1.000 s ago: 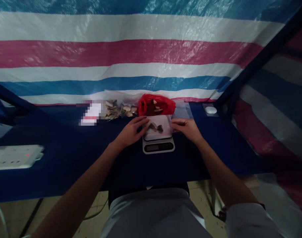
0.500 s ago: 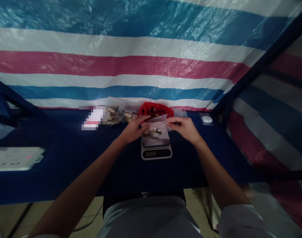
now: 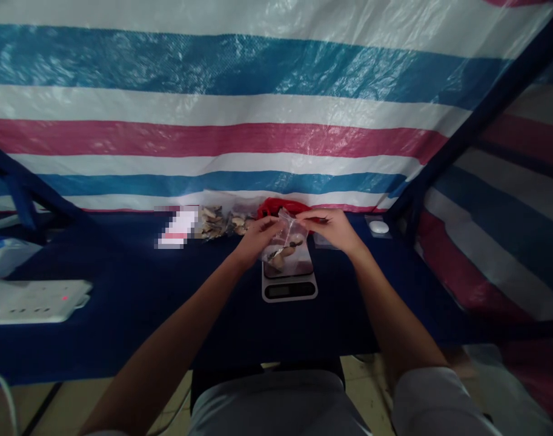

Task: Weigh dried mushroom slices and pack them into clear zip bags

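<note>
Both hands are at the top of a clear plastic bag [image 3: 291, 234] with several pale and brown pieces [image 3: 283, 254] in its lower part; they look like dried slices. My left hand [image 3: 258, 237] pinches the bag's upper left side. My right hand [image 3: 328, 227] grips its upper right edge between thumb and fingers. The bag hangs over a white kitchen scale [image 3: 289, 297], in front of its plate. Whether the bag's bottom touches the plate cannot be made out. The scale's display is too dark to read.
Behind my hands lie a red plastic bag [image 3: 276, 207] and clear bags of brown pieces [image 3: 211, 223]. A round white object [image 3: 378, 227] sits at the right and a power strip [image 3: 35, 301] at the left. Striped sheeting [image 3: 240, 142] closes off the back.
The bag has been raised from lying on the scale's plate to a more upright hang. My hands have come closer together at its top. The view has tilted slightly up.
</note>
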